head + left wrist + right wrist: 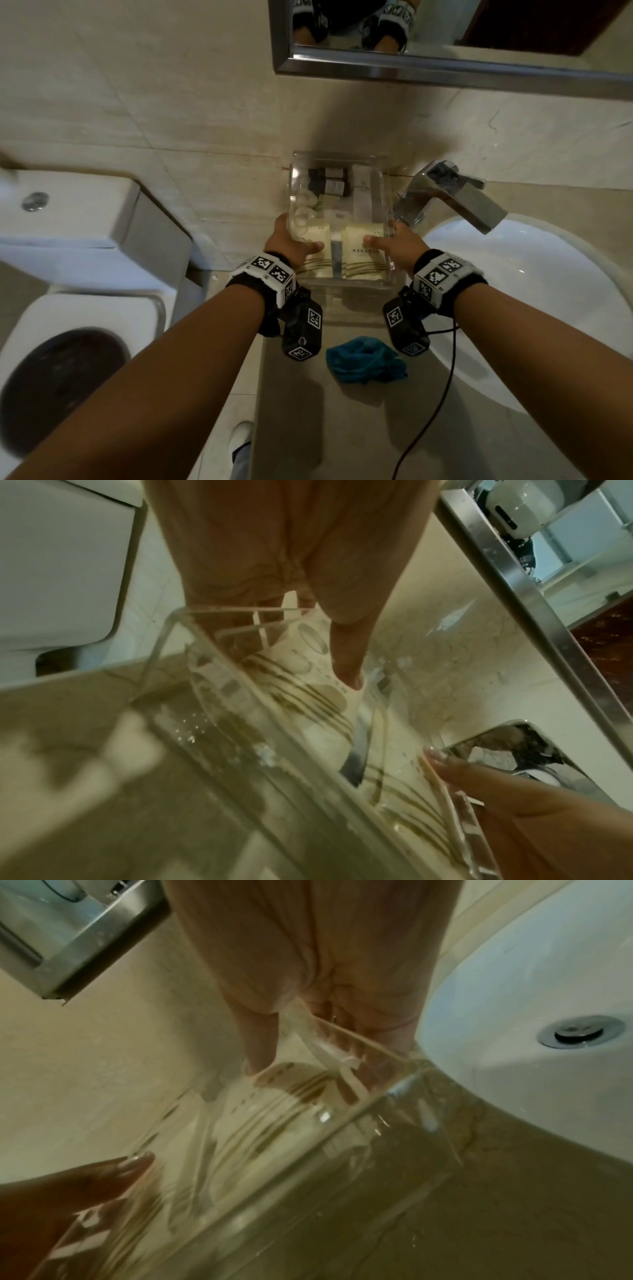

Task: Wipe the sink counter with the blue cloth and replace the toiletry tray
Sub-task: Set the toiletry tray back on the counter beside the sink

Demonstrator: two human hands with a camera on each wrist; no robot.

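Fingers of left hand [291, 241] and right hand [397, 246] clamp opposite walls of the clear acrylic toiletry tray [387, 205], balancing it level at twelve o'clock of the crumpled blue cloth [364, 359] on the beige stone surface [342, 428].

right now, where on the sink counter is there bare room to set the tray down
Bare counter lies nearer than the blue cloth, out to the front edge. The strip under the clear tray, between the counter's left edge and the faucet, also looks free. Tight spots: the basin at right, the cloth.
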